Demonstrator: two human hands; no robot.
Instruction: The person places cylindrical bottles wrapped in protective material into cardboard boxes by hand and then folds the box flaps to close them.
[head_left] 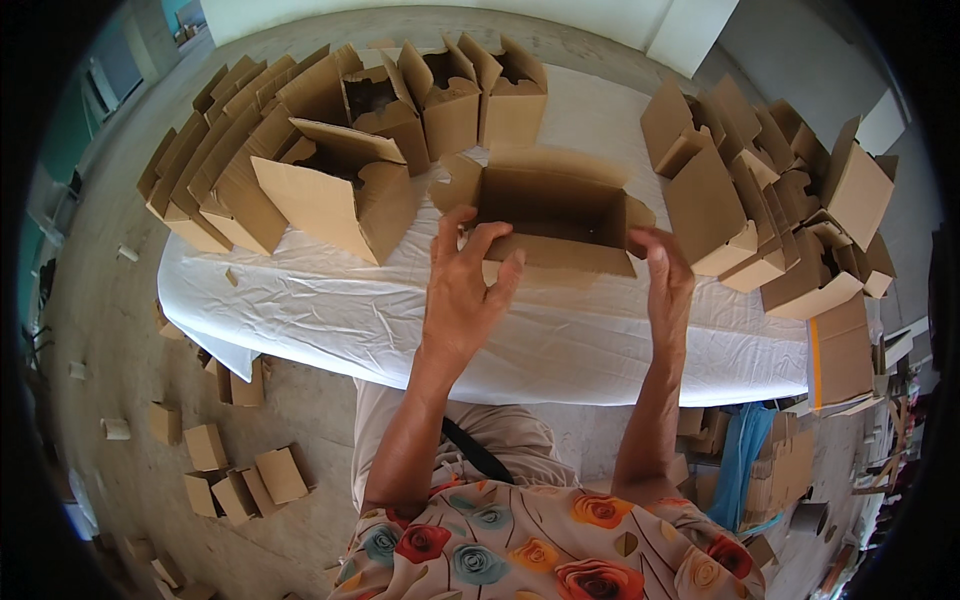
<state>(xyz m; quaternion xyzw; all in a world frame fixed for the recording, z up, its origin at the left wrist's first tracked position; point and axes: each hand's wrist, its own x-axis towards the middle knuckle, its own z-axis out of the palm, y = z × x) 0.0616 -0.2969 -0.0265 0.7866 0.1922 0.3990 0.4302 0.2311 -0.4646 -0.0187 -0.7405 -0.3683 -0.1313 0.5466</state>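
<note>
In front of me on the table stands an open cardboard box (pixel 560 250), with its long inside facing up and its flaps standing out. My left hand (pixel 462 285) is at its near left corner, the index finger over the near wall's edge and the thumb outside it. At the right end my right hand (pixel 665 270) has its bent fingers against the small side flap, thumb close by. Both hands hold the box at its two ends. The inside looks dark, and no contents can be made out.
A white cloth (pixel 330 310) covers the table. Open cardboard boxes (pixel 345 190) crowd its left and back, and another group (pixel 710 205) stands at the right. Small cartons (pixel 235 495) lie on the floor at left. Blue fabric (pixel 745 460) hangs by stacked cardboard below right.
</note>
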